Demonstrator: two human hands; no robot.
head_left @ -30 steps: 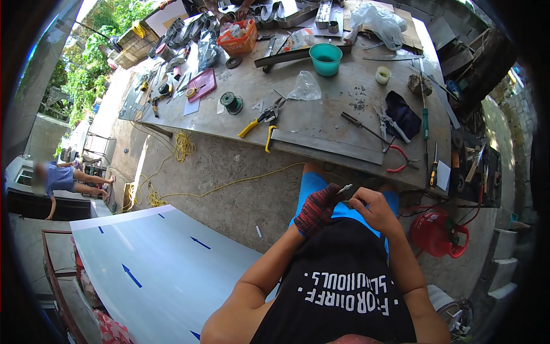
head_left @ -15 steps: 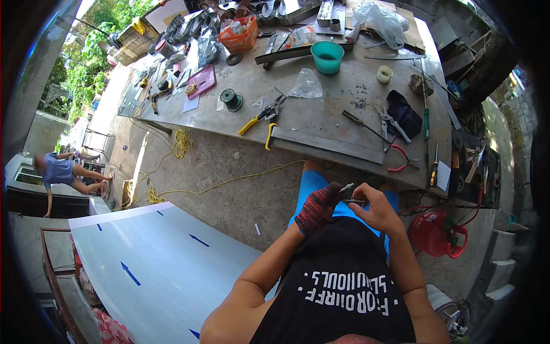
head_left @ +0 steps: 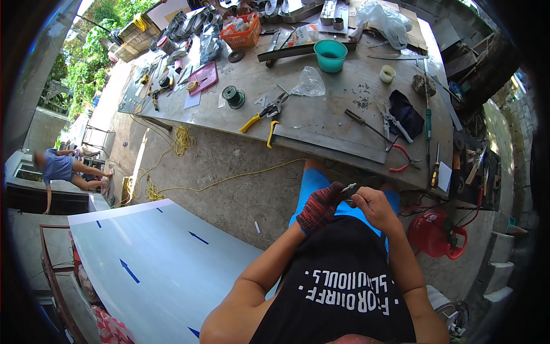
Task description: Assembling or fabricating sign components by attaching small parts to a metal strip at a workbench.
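Over my lap, my left hand, in a red and black knit glove, is closed around a small silvery metal piece with a dark part beside it. Its exact kind is too small to make out. Bare and close on the right, my right hand has its fingers pinched together at the same piece. The fingertips partly hide what lies between the hands. On the table edge ahead are red-handled pliers, a long dark tool and yellow-handled snips.
The metal-topped table also carries a green bowl, a wire spool and an orange basket. A red gas tank stands right. A pale sheet with blue arrows lies left. Yellow cord crosses the floor. Another person is far left.
My right hand has shifted slightly, its fingers closing nearer to my gloved left hand. The metal piece has turned, and a dark part now shows beside it.
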